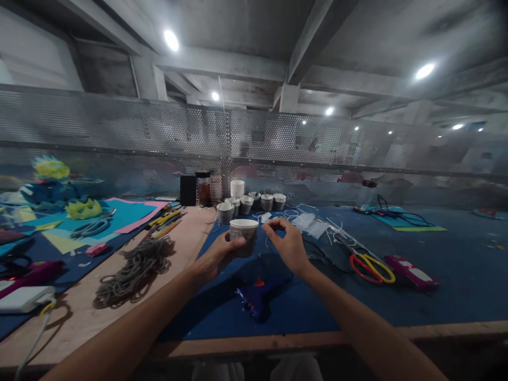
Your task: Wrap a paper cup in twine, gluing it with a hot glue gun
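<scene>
My left hand [223, 253] is wrapped round a small white cup [243, 230], held upright above the blue mat. Just right of the cup's rim, my right hand [286, 241] has its thumb and index finger pinched together; whatever they hold is too small to make out. Below the hands a dark blue glue gun [256, 300] lies on the mat. Behind the held cup stand several similar cups [266, 202] and a taller white stack of cups [237, 188].
Grey cord [137, 270] lies in a heap at left, near pens and blue scissors [93, 226]. Right are red-and-yellow-handled scissors [372, 268], a purple device [411, 272], white scraps [311, 225] and strings. A lidded jar [204, 190] stands by the perforated screen [159, 127].
</scene>
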`<control>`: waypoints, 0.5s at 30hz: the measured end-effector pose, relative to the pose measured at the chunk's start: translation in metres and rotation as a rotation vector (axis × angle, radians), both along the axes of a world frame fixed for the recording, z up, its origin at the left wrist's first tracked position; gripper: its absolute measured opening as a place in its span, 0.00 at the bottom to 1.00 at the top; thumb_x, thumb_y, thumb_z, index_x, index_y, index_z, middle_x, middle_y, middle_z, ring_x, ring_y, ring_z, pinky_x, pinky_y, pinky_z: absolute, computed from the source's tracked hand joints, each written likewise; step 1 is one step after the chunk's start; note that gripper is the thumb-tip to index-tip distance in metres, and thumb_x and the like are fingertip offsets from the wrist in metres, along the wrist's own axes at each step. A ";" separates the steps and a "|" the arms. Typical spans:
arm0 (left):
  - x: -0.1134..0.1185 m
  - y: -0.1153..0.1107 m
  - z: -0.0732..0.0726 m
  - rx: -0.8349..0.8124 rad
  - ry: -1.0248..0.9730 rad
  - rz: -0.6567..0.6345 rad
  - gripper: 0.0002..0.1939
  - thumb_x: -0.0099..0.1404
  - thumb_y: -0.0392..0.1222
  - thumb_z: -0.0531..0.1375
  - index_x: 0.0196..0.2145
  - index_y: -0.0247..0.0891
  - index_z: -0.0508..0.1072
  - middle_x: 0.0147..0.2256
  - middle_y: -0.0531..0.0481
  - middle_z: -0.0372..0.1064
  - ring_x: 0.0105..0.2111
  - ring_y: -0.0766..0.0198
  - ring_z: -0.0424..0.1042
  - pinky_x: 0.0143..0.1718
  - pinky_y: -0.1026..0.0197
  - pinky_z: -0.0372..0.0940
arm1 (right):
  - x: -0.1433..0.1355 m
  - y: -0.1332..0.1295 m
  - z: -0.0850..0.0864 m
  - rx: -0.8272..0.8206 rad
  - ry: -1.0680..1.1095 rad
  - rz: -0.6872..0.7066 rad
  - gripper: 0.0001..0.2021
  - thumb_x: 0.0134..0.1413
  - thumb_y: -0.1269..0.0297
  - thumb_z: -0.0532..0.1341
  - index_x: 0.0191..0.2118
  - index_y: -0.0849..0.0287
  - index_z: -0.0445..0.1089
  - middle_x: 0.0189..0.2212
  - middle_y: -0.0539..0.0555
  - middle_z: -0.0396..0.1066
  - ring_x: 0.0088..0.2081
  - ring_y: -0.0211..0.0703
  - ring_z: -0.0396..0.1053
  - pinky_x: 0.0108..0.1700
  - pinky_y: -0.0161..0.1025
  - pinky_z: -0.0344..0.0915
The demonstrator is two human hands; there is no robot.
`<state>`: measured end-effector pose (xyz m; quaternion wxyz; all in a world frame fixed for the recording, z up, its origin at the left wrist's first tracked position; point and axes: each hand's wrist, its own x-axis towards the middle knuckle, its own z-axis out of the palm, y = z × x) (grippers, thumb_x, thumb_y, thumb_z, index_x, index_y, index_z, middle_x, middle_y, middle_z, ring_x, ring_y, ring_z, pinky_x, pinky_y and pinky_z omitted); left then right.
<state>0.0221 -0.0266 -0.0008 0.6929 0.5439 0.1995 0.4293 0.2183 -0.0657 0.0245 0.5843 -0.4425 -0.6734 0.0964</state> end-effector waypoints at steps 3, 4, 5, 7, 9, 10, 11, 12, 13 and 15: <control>0.000 0.000 0.000 0.004 -0.005 -0.022 0.27 0.53 0.45 0.70 0.50 0.35 0.74 0.46 0.38 0.74 0.46 0.49 0.72 0.47 0.53 0.65 | 0.000 0.001 0.000 -0.009 0.016 -0.001 0.10 0.60 0.57 0.61 0.34 0.58 0.72 0.32 0.51 0.74 0.36 0.42 0.71 0.43 0.38 0.65; 0.000 0.000 -0.001 0.006 -0.004 -0.030 0.27 0.54 0.45 0.70 0.51 0.35 0.74 0.47 0.38 0.74 0.46 0.50 0.72 0.47 0.53 0.65 | -0.001 0.002 -0.001 -0.016 0.018 0.002 0.10 0.60 0.56 0.61 0.34 0.58 0.72 0.32 0.51 0.74 0.36 0.42 0.71 0.42 0.38 0.65; 0.000 0.001 -0.001 0.010 -0.003 -0.038 0.27 0.55 0.44 0.69 0.52 0.35 0.74 0.47 0.38 0.74 0.47 0.50 0.72 0.47 0.53 0.65 | -0.001 0.002 -0.001 -0.024 0.018 0.004 0.10 0.60 0.57 0.61 0.34 0.58 0.72 0.31 0.51 0.74 0.35 0.42 0.71 0.41 0.37 0.65; 0.000 0.001 -0.002 0.023 -0.006 -0.050 0.26 0.57 0.44 0.69 0.52 0.35 0.73 0.48 0.38 0.74 0.47 0.52 0.72 0.47 0.55 0.65 | -0.002 0.002 -0.001 -0.038 0.013 0.010 0.10 0.60 0.57 0.61 0.34 0.58 0.72 0.30 0.51 0.74 0.35 0.42 0.71 0.40 0.36 0.65; -0.001 0.001 -0.003 0.026 -0.015 -0.054 0.26 0.57 0.44 0.69 0.52 0.34 0.74 0.47 0.38 0.74 0.46 0.53 0.72 0.47 0.55 0.65 | -0.002 0.002 -0.002 -0.047 0.005 0.017 0.09 0.59 0.59 0.61 0.33 0.58 0.73 0.30 0.50 0.74 0.34 0.41 0.70 0.39 0.36 0.64; -0.001 0.001 -0.003 0.022 -0.019 -0.056 0.26 0.57 0.44 0.69 0.51 0.34 0.74 0.47 0.38 0.74 0.46 0.53 0.72 0.47 0.56 0.65 | -0.002 0.003 -0.003 -0.051 0.001 0.022 0.09 0.59 0.60 0.61 0.33 0.58 0.73 0.29 0.50 0.74 0.33 0.41 0.70 0.39 0.35 0.64; -0.001 0.001 -0.003 0.015 -0.022 -0.057 0.25 0.57 0.44 0.69 0.51 0.34 0.74 0.48 0.38 0.74 0.45 0.53 0.72 0.47 0.56 0.65 | -0.002 0.003 -0.003 -0.055 -0.002 0.027 0.08 0.59 0.60 0.61 0.33 0.59 0.73 0.29 0.50 0.74 0.33 0.40 0.70 0.38 0.35 0.64; -0.001 0.000 -0.003 0.007 -0.024 -0.059 0.25 0.57 0.43 0.68 0.51 0.34 0.74 0.48 0.38 0.74 0.46 0.53 0.72 0.47 0.55 0.65 | -0.002 0.003 -0.004 -0.058 -0.004 0.033 0.08 0.59 0.61 0.61 0.32 0.59 0.72 0.29 0.50 0.74 0.33 0.40 0.70 0.38 0.35 0.64; -0.001 -0.001 -0.003 0.001 -0.026 -0.061 0.24 0.58 0.43 0.68 0.52 0.34 0.74 0.48 0.38 0.74 0.46 0.53 0.72 0.47 0.55 0.65 | -0.001 0.004 -0.005 -0.062 -0.005 0.038 0.08 0.59 0.61 0.61 0.32 0.59 0.72 0.29 0.49 0.74 0.33 0.40 0.70 0.38 0.35 0.64; -0.001 -0.002 -0.002 -0.009 -0.033 -0.065 0.24 0.58 0.43 0.67 0.51 0.34 0.74 0.48 0.38 0.74 0.45 0.54 0.72 0.47 0.55 0.65 | -0.001 0.004 -0.005 -0.065 -0.006 0.045 0.07 0.58 0.62 0.61 0.32 0.59 0.72 0.29 0.49 0.74 0.32 0.39 0.70 0.38 0.34 0.64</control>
